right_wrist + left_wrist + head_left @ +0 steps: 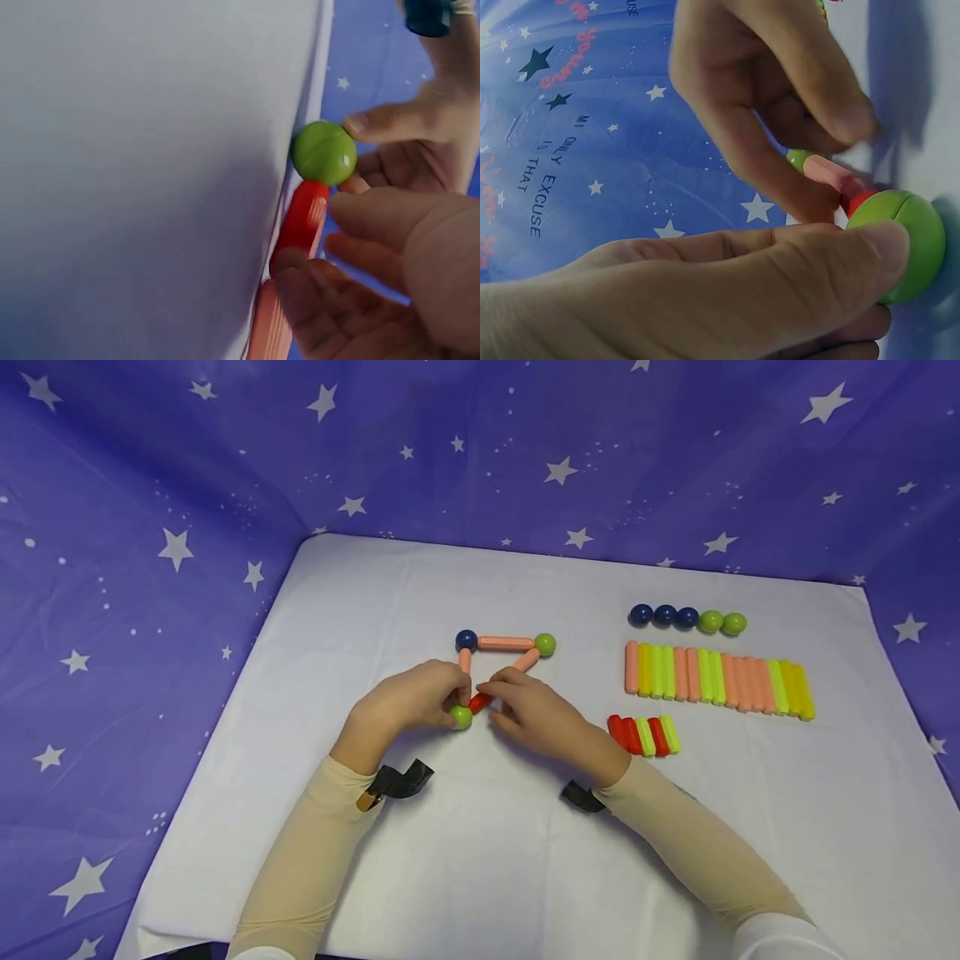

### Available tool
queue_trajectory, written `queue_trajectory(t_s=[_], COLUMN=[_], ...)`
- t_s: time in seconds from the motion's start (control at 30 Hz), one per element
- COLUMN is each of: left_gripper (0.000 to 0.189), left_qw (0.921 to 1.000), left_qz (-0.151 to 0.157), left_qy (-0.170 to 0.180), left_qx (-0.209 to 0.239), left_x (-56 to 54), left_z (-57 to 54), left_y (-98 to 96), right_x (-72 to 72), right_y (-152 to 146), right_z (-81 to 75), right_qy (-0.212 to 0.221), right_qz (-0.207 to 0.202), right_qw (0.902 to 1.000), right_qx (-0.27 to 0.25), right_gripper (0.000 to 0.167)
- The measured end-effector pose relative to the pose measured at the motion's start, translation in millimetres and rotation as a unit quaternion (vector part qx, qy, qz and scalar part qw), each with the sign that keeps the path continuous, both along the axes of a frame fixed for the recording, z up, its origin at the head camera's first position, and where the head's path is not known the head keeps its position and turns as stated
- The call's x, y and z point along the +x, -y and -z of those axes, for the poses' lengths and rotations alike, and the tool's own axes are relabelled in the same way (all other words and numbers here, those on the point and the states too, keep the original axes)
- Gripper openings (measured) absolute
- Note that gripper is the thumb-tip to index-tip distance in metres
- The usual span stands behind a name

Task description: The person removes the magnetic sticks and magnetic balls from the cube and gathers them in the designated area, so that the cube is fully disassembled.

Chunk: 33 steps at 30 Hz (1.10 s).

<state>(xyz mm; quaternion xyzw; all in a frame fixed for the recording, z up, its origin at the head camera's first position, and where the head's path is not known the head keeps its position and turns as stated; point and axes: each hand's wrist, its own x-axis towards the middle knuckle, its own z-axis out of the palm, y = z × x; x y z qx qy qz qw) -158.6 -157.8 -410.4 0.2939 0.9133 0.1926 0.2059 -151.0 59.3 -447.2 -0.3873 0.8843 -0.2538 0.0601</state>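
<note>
The short red stick point(480, 701) lies on the white cloth point(465, 860) with its long axis slanting from the green ball point(461, 717) at its lower left end up toward the right, where a pink stick point(527, 660) carries the same line on to a second green ball point(545, 644). My right hand point(536, 714) pinches the red stick between thumb and fingertips, and my left hand point(408, 700) pinches the near green ball, thumb and finger curled on it. From that second green ball, a pink stick point(506, 642) runs level to the left to a dark blue ball point(466, 640), and from there a short pink stick point(465, 662) drops toward my left fingers, so the figure reads as a triangle near the middle of the cloth. Well off to the right sits a row of five balls point(687, 618): three dark blue, two green. Below it lies a tight row of upright sticks point(718, 678) in pink, yellow and light green, roughly seventeen; I cannot count them surely. Nearer me is a small group point(643, 735) of five short sticks, three red and two light green. A blue star-printed cloth point(150, 527) surrounds it all.
</note>
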Motion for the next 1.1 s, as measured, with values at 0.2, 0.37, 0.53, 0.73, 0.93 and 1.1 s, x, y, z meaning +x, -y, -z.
queue_trajectory(t_s=[0.2,0.37,0.53,0.73,0.93,1.1], left_gripper=[0.019,0.02,0.019,0.015,0.015,0.022], left_qw=[1.0,1.0,0.9999,0.9999,0.9999,0.9984], left_qz=[-0.005,0.004,0.001,0.013,0.012,0.05], left_qy=[-0.001,0.006,0.008,0.01,0.007,0.016], left_qx=[-0.006,-0.004,-0.007,-0.002,-0.002,0.021], left_x=[-1.9,-1.7,1.7,3.6,4.0,7.0], left_z=[-1.6,-2.5,-1.3,0.7,2.0,5.4], left_y=[-0.1,-4.0,-5.3,-7.1,-9.2,-18.2], right_x=[-5.0,-11.4,-15.0,3.2,21.9,28.6], right_y=[12.8,10.9,6.6,-5.8,-19.1,-21.0], right_z=[4.3,4.0,6.0,7.7,7.4,10.5], right_qy=[-0.021,-0.006,0.051,0.063,0.059,0.06], right_qz=[0.017,0.014,-0.002,-0.004,0.018,0.011], right_qw=[0.9996,0.9995,0.9981,0.9976,0.9981,0.9982], right_qx=[0.012,0.029,0.035,0.029,0.003,0.002], right_gripper=[0.023,0.016,0.012,0.012,0.012,0.017])
